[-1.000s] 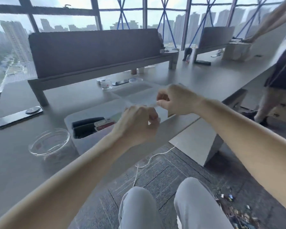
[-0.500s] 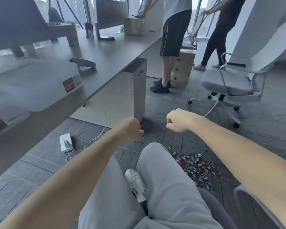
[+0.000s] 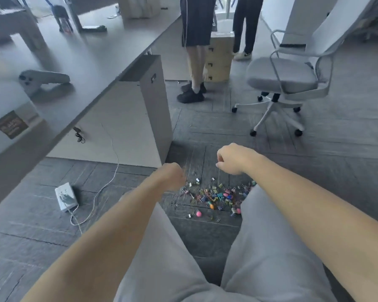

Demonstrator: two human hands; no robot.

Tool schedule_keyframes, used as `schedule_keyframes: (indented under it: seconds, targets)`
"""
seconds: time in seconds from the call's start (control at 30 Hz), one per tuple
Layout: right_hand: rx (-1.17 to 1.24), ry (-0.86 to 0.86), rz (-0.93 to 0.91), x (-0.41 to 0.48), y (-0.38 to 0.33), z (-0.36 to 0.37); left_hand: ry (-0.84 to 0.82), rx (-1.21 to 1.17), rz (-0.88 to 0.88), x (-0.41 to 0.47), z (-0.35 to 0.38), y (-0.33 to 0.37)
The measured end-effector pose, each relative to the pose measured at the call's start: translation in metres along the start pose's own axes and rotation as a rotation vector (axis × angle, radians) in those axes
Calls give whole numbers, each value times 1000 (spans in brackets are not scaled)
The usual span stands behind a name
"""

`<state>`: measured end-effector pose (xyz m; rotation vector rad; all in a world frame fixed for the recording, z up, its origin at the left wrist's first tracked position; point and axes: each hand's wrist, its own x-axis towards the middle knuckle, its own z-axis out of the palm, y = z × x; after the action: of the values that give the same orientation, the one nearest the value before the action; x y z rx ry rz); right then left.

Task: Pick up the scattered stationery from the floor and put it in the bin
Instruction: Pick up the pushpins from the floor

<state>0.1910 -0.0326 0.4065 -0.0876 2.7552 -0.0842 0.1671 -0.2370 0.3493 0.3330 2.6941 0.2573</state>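
Observation:
A heap of scattered stationery, small colourful clips and pins, lies on the dark carpet just past my knees. My left hand hovers above the heap's left edge, curled into a fist, and I see nothing in it. My right hand hangs above the heap's far side with its fingers curled in and nothing visible between them. The translucent bin, with a brown label on its wall, stands on the desk at the far left, blurred.
The desk's grey end panel stands just left of the heap. A white power adapter with a cable lies on the floor at left. A grey office chair, stacked cardboard boxes and two standing people are beyond.
My view swung from the desk and bin round and down to the floor. Both hands came down from above the bin and now hover over the heap.

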Motion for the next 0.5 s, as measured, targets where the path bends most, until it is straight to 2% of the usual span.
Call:
schedule_keyframes:
  seconds: [0.3,0.5]
  targets:
    - [66,-131,133,44,121,89,-168,73,35,91,52,50]
    - [130,-235,201,107,161,160,-329,9,-8,173,121,29]
